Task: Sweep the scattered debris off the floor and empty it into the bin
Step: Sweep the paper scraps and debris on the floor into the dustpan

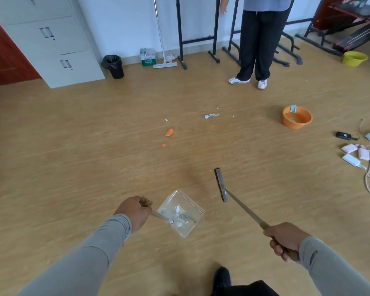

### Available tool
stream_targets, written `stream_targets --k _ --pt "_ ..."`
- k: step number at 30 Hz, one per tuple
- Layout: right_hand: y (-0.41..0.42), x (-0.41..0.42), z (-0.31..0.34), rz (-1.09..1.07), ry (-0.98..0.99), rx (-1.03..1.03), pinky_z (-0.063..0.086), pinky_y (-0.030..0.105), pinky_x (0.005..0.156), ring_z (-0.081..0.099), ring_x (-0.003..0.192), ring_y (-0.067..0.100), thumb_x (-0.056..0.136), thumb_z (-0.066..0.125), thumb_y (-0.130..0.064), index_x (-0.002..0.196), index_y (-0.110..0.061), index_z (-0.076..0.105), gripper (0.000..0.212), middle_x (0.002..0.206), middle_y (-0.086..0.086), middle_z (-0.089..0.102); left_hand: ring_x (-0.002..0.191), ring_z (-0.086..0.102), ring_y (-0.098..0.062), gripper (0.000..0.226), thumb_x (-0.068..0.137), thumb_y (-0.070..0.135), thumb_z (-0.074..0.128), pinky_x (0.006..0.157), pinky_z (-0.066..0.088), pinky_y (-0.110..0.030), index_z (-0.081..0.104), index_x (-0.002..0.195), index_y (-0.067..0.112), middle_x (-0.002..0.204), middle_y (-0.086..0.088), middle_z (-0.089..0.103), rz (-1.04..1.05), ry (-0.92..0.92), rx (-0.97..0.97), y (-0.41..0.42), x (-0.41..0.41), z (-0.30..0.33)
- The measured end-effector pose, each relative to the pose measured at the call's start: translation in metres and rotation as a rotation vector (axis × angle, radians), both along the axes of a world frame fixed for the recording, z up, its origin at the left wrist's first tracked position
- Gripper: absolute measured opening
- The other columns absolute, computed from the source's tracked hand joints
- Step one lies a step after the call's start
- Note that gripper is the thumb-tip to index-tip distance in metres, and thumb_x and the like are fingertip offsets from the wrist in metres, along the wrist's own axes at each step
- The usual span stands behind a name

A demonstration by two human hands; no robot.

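A pale grey metal filing cabinet [51,39] stands at the back left beside a red-brown wooden door [0,54]. A white flat mop [161,50] leans on the wall. A person in black trousers [257,39] stands near black metal racks [198,30]. An orange plastic basin [296,117] sits right, a yellow basin [354,58] farther back, white chargers and cables [363,154] at the edge.

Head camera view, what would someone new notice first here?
Near the bottom, the left hand holds a clear dustpan with scraps in it, and the right hand grips a broom. Mid-floor lie orange scraps and a crumpled wrapper; the black bin stands by the cabinet.
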State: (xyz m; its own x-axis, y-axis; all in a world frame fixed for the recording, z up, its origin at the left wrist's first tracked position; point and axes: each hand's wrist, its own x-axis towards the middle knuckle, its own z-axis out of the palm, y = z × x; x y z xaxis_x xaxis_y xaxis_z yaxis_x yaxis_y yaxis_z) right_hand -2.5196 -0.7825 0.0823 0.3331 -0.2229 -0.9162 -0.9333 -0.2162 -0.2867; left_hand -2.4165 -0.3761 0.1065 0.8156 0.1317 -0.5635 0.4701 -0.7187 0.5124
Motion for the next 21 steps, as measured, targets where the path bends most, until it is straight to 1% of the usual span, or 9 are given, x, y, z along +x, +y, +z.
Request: stream_targets --k 4,6,8,10,12,14,15,17,21 --pt "-0.023 0.027 0.01 0.04 -0.026 0.011 0.029 0.025 0.044 0.037 0.041 0.018 0.101 0.053 -0.018 0.098 0.005 0.059 0.024 0.054 0.008 0.045 0.095 0.071 -0.017 0.009 0.091 0.027 0.067 0.097 0.052 -0.034 0.061 0.086 0.029 0.103 0.005 0.072 0.053 -0.003 0.017 -0.027 0.014 0.008" --pt "-0.032 0.041 0.015 0.058 -0.031 0.006 0.029 0.025 0.044 0.038 0.039 0.018 0.101 0.054 -0.018 0.094 0.004 0.058 0.023 0.053 0.007 0.045 0.096 0.071 -0.017 0.008 0.091 0.026 0.067 0.099 0.053 -0.037 0.061 0.086 0.028 0.104 0.004 0.072 0.084 -0.002 0.01 -0.038 0.021 0.01" --pt "-0.039 0.054 0.021 0.07 -0.027 0.002 0.029 0.023 0.044 0.039 0.039 0.017 0.101 0.054 -0.018 0.087 0.0 0.055 0.023 0.051 0.006 0.045 0.096 0.07 -0.017 0.011 0.092 0.027 0.066 0.097 0.052 -0.035 0.059 0.084 0.03 0.102 0.003 0.073 0.092 -0.008 0.022 -0.048 0.029 0.015" --pt "-0.044 0.065 0.024 0.077 -0.021 -0.001 0.029 0.022 0.043 0.039 0.038 0.017 0.101 0.055 -0.019 0.084 -0.002 0.054 0.024 0.05 0.005 0.045 0.094 0.069 -0.017 0.016 0.093 0.028 0.065 0.089 0.052 -0.031 0.056 0.081 0.032 0.099 0.002 0.074 0.105 -0.028 0.041 -0.055 0.036 0.02" --pt "-0.046 0.076 0.027 0.082 -0.01 0.003 0.029 0.021 0.043 0.039 0.037 0.016 0.101 0.055 -0.019 0.083 -0.004 0.054 0.023 0.048 0.004 0.044 0.087 0.067 -0.015 0.019 0.095 0.027 0.064 0.073 0.048 -0.026 0.054 0.081 0.033 0.097 0.001 0.073 0.109 -0.044 0.045 -0.06 0.042 0.024" --pt "-0.045 0.085 0.028 0.088 -0.01 0.003 0.029 0.021 0.043 0.038 0.036 0.016 0.101 0.055 -0.018 0.084 -0.005 0.054 0.022 0.048 0.004 0.043 0.079 0.066 -0.013 0.007 0.096 0.026 0.063 0.063 0.044 -0.024 0.06 0.09 0.028 0.096 0.0 0.073 0.134 -0.038 0.03 -0.059 0.051 0.023" --pt "-0.045 0.09 0.027 0.095 -0.015 0.001 0.029 0.022 0.043 0.038 0.036 0.016 0.101 0.055 -0.018 0.085 -0.004 0.054 0.021 0.048 0.004 0.043 0.074 0.065 -0.013 0.005 0.096 0.027 0.063 0.06 0.044 -0.024 0.063 0.098 0.023 0.096 0.0 0.073 0.146 -0.035 0.027 -0.059 0.056 0.023" --pt "-0.042 0.1 0.025 0.105 -0.02 -0.003 0.03 0.022 0.043 0.039 0.037 0.016 0.1 0.055 -0.017 0.088 -0.002 0.055 0.019 0.049 0.005 0.044 0.068 0.062 -0.01 0.017 0.096 0.029 0.063 0.054 0.042 -0.022 0.064 0.109 0.018 0.097 0.0 0.073 0.142 -0.028 0.029 -0.056 0.066 0.022" --pt "-0.03 0.122 0.019 0.119 -0.015 -0.019 0.03 0.023 0.044 0.039 0.038 0.017 0.1 0.056 -0.016 0.089 0.0 0.055 0.02 0.052 0.006 0.045 0.062 0.057 -0.007 0.015 0.097 0.028 0.062 0.054 0.041 -0.02 0.061 0.11 0.019 0.1 0.0 0.072 0.14 -0.023 0.003 -0.046 0.087 0.017"
